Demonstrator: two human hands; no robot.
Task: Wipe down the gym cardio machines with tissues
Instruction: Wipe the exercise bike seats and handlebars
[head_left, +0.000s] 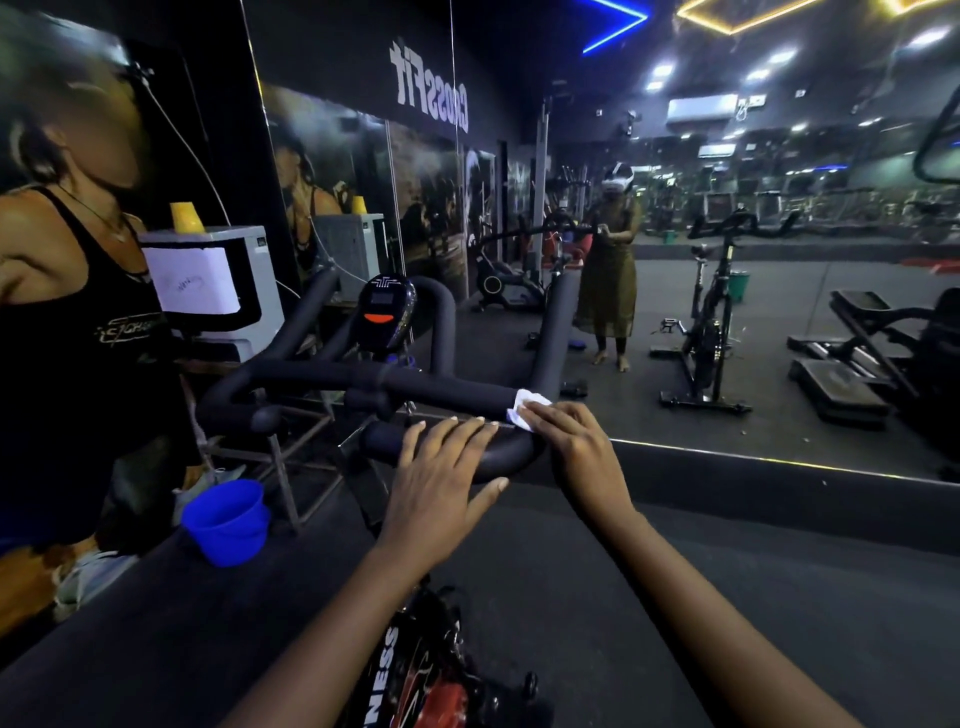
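The person stands at an exercise bike (415, 670) facing a wall mirror (779, 322). The left hand (441, 467) lies flat and wide on the near loop of the black handlebar (363, 376), fingers spread and gripping nothing. The right hand (571, 441) curves its fingers over a small white tissue (527, 408) and holds it against the right bend of the bar, where the near loop meets the far right upright. Only a crumpled corner of the tissue shows past the fingers. The main risk, in this inspector's judgement, is the tissue itself: it looks thin and bunched, and dragging it hard over the padded grip could tear it or leave shreds on the bar. Because it covers so little surface, a fast pass could also miss strips on the underside and the inner curve. The bare left hand resting on the bar is a second concern, since it may re-soil a section that is wiped or be skipped over when the hand lifts. The console (387, 312) sits far left of the tissue, beyond the crossbar; whether the tissue is damp cannot be told, but a wet one pressed on the display could let moisture in. A blue bucket (228, 519) stands low at the near left and could be knocked if the person sidesteps that way.
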